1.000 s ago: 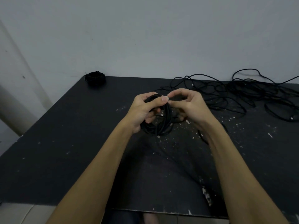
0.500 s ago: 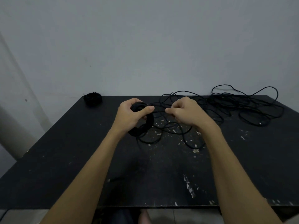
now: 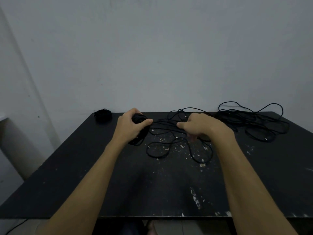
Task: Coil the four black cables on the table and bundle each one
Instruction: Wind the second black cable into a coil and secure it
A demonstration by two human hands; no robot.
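Note:
My left hand (image 3: 131, 126) grips a partly wound black coil (image 3: 140, 133) just above the black table (image 3: 84, 175), thumb over its top. A strand of the same cable runs right to my right hand (image 3: 201, 127), which pinches it with curled fingers. Loose loops of this cable (image 3: 169, 150) lie on the table between and below the hands. A finished black bundle (image 3: 103, 115) sits at the far left corner. A tangle of loose black cables (image 3: 250, 122) spreads over the far right.
A grey wall stands right behind the table's far edge. White paint flecks (image 3: 196, 200) mark the tabletop. The near edge runs across the bottom, with a thin cable (image 3: 15, 227) on the floor at lower left.
My hands have drawn apart, the right one pulling a strand out to the right from the coil. The camera has tilted up, showing more wall.

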